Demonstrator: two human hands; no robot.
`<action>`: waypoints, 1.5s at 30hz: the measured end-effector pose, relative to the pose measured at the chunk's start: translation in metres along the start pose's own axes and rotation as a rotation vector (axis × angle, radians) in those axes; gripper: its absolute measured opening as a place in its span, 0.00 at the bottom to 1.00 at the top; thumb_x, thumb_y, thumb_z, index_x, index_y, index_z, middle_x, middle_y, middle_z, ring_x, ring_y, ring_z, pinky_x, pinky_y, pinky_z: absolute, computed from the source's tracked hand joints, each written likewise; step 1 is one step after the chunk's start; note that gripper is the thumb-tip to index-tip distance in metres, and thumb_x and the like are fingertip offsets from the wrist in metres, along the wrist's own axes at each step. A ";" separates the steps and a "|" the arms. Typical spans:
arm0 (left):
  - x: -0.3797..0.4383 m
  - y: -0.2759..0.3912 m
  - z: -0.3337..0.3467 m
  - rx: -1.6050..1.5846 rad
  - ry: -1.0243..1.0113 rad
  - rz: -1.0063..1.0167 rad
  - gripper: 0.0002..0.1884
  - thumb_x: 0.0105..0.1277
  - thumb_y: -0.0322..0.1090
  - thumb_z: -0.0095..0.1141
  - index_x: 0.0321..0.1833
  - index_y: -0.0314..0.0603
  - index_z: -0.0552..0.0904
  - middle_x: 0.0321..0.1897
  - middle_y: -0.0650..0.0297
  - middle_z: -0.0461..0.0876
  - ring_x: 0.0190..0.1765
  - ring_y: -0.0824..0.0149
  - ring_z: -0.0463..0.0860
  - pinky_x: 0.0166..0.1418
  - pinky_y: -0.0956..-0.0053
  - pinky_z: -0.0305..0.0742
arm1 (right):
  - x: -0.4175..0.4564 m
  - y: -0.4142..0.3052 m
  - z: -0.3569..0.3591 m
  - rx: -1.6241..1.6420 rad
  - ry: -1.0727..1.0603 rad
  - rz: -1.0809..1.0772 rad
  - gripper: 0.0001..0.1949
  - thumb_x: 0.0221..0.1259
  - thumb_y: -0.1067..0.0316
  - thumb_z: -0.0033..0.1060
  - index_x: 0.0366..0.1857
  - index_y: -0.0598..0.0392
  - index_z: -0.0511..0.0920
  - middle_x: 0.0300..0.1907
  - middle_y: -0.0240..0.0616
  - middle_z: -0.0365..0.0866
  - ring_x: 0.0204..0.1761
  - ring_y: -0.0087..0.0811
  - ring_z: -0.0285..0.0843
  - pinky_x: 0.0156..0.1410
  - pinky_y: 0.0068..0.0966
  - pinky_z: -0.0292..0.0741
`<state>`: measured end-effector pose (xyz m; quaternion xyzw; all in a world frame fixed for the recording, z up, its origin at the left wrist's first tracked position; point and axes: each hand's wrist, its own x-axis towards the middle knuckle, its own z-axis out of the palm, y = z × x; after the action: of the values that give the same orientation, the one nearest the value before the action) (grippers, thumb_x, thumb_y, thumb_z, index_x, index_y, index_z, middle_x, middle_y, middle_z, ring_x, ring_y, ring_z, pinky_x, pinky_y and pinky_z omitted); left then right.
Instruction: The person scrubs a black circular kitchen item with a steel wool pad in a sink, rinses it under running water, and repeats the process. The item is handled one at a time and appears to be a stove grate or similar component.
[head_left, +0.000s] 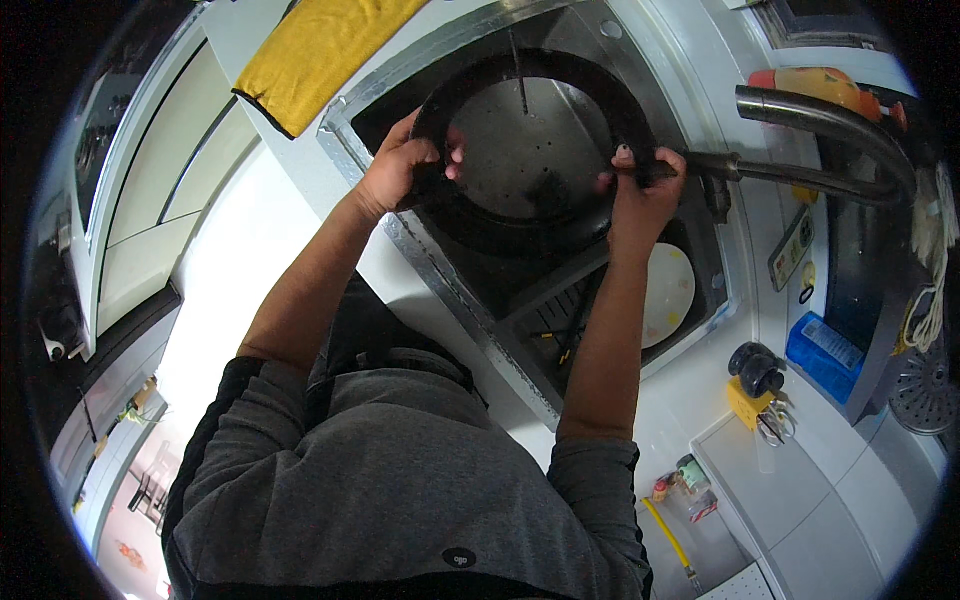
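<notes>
Both of my hands hold a wide black ring-shaped piece (480, 232) over a stainless steel sink (675, 82). My left hand (405, 161) grips its left side, with fingertips showing inside the ring. On the right side, my right hand (649, 176) clasps it, thumb on top. Grey metal with dark specks and a dark patch shows through the middle; I cannot tell whether this is the sink floor. A thin dark rod (517, 71) crosses the ring's far side. Right of the ring is a metal faucet pipe (787, 176), close to my right hand.
Beside my right forearm, a white plate (667, 296) sits in the sink near a dark rack (559, 307). A yellow cloth (322, 60) lies on the counter at upper left. The curved faucet spout (810, 112), a blue bottle (825, 356) and a yellow box (750, 405) stand at right.
</notes>
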<state>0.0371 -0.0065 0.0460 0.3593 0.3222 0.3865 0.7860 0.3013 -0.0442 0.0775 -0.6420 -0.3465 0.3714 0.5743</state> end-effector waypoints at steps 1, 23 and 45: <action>-0.001 0.000 0.001 -0.004 0.000 0.010 0.18 0.50 0.23 0.41 0.47 0.36 0.70 0.32 0.58 0.74 0.32 0.66 0.74 0.44 0.70 0.73 | 0.000 -0.002 0.000 -0.021 0.010 0.011 0.17 0.59 0.71 0.63 0.46 0.53 0.64 0.31 0.40 0.75 0.24 0.28 0.77 0.29 0.24 0.75; -0.005 -0.018 0.001 -0.043 -0.002 0.148 0.22 0.47 0.22 0.40 0.49 0.34 0.70 0.32 0.57 0.72 0.34 0.64 0.74 0.44 0.70 0.72 | 0.011 0.010 -0.005 -0.196 0.020 -0.163 0.24 0.56 0.58 0.68 0.50 0.51 0.63 0.39 0.44 0.74 0.30 0.31 0.78 0.30 0.26 0.79; -0.007 -0.022 -0.003 -0.078 0.063 0.070 0.15 0.47 0.27 0.43 0.41 0.33 0.72 0.31 0.58 0.72 0.34 0.63 0.74 0.46 0.67 0.73 | 0.020 0.009 -0.009 -0.225 -0.278 -0.149 0.25 0.56 0.81 0.49 0.58 0.53 0.57 0.37 0.42 0.77 0.31 0.31 0.79 0.39 0.27 0.78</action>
<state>0.0397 -0.0208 0.0278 0.3270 0.3187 0.4371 0.7749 0.3185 -0.0319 0.0674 -0.6175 -0.5084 0.3716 0.4714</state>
